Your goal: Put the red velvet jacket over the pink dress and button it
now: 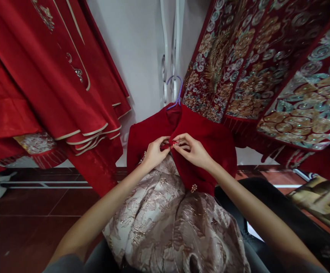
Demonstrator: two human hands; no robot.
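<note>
Head view: pinching the front of the red jacket [210, 132] at scene centre, with left hand [156, 153] and right hand [194, 152] close together. Half covered, hard to make out: small ornament [175, 143]. Partly hidden under jacket, cut off nearside: patterned fabric [159, 212].

Cannot read any text, label, brand, number or sign anywhere in view; cannot make out lettering of any kind.
</note>
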